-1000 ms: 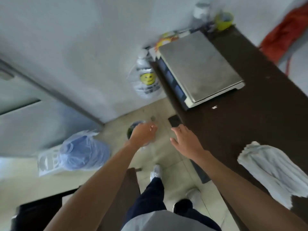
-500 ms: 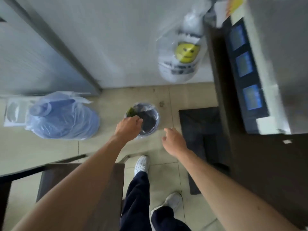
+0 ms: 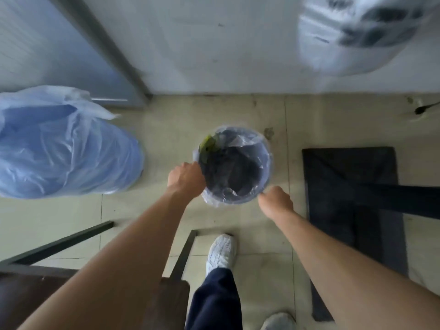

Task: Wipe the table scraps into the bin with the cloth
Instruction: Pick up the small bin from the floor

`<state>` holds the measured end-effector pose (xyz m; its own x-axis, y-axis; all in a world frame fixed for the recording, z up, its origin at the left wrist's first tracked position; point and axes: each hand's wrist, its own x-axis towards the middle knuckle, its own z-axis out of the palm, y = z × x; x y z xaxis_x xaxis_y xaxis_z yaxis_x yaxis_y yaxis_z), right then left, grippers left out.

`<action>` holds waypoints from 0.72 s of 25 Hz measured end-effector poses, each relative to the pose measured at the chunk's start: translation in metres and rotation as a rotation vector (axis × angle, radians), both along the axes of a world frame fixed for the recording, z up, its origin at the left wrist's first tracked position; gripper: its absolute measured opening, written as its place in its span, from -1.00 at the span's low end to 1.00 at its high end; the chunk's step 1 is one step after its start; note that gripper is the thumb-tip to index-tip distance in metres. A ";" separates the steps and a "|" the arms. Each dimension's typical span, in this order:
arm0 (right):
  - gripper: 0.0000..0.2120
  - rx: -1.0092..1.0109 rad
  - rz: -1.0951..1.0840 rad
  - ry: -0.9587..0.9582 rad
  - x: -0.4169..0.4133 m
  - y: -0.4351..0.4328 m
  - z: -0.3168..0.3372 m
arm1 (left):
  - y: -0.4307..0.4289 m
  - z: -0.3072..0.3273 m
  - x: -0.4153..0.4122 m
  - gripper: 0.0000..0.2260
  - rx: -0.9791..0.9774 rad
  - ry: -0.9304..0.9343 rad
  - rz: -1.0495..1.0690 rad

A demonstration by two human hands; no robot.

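Head view: small round bin (image 3: pixel 234 163) with clear liner stands on the tiled floor (image 3: pixel 238 108) near the wall, green scrap at its far-left rim. Left hand (image 3: pixel 185 178) curled closed on the bin's left rim; right hand (image 3: pixel 276 202), fingers curled together, touches the near-right rim. Blue plastic bag (image 3: pixel 64 144) sits left, dark mat (image 3: pixel 352 186) right.

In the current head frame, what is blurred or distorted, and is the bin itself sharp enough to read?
Head view: the white plastic bag at top right is heavily motion-smeared, its print unreadable; wide-angle distortion stretches both forearms toward the lower corners; the bin at centre is fairly sharp, with liner creases and glare visible; the left hand and right hand at its rim are slightly soft; lighting is flat and diffuse.
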<state>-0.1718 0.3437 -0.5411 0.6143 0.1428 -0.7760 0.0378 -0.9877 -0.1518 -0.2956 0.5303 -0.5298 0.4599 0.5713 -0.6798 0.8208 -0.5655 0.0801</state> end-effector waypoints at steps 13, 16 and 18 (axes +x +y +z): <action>-0.93 0.214 -0.759 0.240 0.015 -0.014 -0.019 | -0.012 -0.027 0.009 -0.77 -0.003 -0.248 0.449; -0.90 0.256 -0.895 0.334 0.017 -0.029 0.020 | -0.014 0.007 0.008 -0.60 -0.081 -0.261 0.493; -0.90 0.278 -0.995 0.345 0.014 -0.041 0.053 | -0.021 0.036 0.004 -0.58 -0.110 -0.246 0.482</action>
<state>-0.1579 0.3028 -0.4879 0.3070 -0.1011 -0.9463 -0.8473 -0.4818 -0.2234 -0.2916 0.5090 -0.4942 0.3169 0.6880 -0.6529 0.9343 -0.1077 0.3400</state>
